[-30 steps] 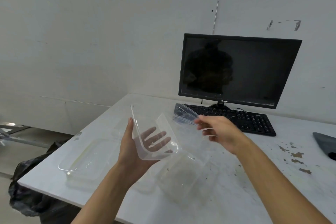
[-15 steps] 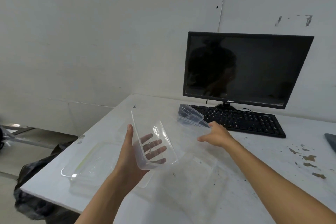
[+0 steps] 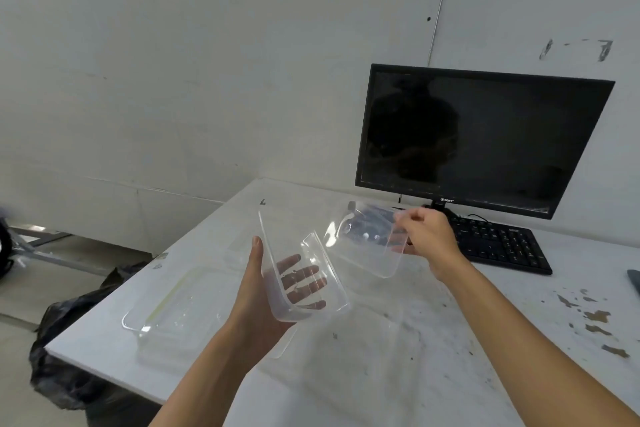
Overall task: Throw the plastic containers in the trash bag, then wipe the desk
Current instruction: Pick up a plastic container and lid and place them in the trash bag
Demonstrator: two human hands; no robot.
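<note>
While left hand [image 3: 256, 291] grips a clear rectangular plastic container [image 3: 304, 305] and right hand [image 3: 429, 236] a second container [image 3: 363, 246], we're collecting; next: black trash bag [image 3: 69, 367], near left.

the near container [image 3: 306, 274], far container [image 3: 363, 248] and flat container [image 3: 173, 305] are thin transparent plastic, smooth and glossy. the surface [image 3: 398, 374] is matt white, scuffed, with chipped patches. the trash bag [image 3: 65, 319] is crinkled black plastic film; the monitor screen [image 3: 485, 139] is glossy.
</note>
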